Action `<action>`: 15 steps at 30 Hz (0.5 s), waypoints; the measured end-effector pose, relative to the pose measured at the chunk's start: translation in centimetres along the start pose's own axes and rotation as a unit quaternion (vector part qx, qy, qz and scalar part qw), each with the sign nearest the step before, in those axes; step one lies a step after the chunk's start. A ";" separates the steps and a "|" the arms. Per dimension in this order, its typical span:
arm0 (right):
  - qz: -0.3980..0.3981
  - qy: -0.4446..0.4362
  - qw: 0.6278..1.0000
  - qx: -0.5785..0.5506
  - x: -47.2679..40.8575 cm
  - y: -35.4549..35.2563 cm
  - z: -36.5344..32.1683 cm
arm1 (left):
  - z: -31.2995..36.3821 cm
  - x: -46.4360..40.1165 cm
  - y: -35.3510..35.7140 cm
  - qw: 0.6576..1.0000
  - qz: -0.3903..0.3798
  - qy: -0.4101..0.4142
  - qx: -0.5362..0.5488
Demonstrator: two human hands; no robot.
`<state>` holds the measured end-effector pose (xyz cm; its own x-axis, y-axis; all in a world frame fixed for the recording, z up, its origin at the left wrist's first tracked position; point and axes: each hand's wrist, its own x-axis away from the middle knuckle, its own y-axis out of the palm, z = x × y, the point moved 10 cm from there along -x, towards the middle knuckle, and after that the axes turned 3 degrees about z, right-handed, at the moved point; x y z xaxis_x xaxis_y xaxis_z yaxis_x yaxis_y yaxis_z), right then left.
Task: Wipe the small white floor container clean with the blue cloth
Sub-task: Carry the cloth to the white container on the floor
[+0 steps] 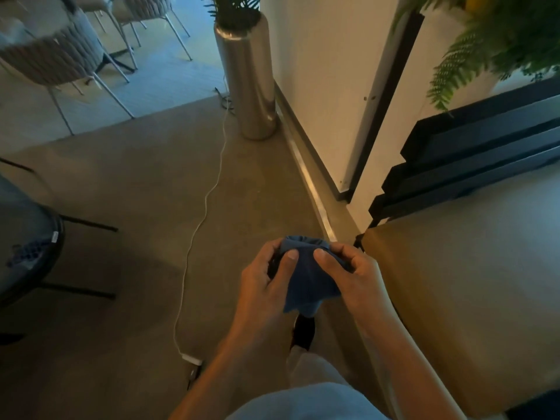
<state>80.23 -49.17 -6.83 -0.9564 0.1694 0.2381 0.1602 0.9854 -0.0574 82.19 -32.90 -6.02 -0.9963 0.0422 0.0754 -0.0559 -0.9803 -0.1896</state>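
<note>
Both hands sit lower centre of the frame. The left hand [266, 268] and right hand [348, 268] each pinch the blue cloth [306, 274], thumbs on top, fingers curled under. The cloth is bunched between them, its long axis running top to bottom, loose corner hanging toward the bottom edge. No small white container is visible; a white cable [200, 213] crosses the floor [121, 177]. Judged step: readying the cloth. Next move calls for locating the container.
</note>
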 end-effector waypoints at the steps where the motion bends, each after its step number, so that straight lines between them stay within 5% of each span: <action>1: 0.004 0.003 1.000 0.001 -1.1 0.0 -0.2 | 0.2 -1.3 -0.1 1.000 -0.002 0.001 -0.002; 15: 0.090 0.016 0.996 0.003 -13.4 -2.4 -3.2 | 2.1 -16.7 4.0 0.993 -0.113 0.017 0.001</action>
<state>93.48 -53.71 -6.76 -0.9042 0.3428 0.2546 0.3261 0.9393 -0.1067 98.73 -37.93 -6.02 -0.9601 0.2674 0.0819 -0.2778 -0.9455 -0.1698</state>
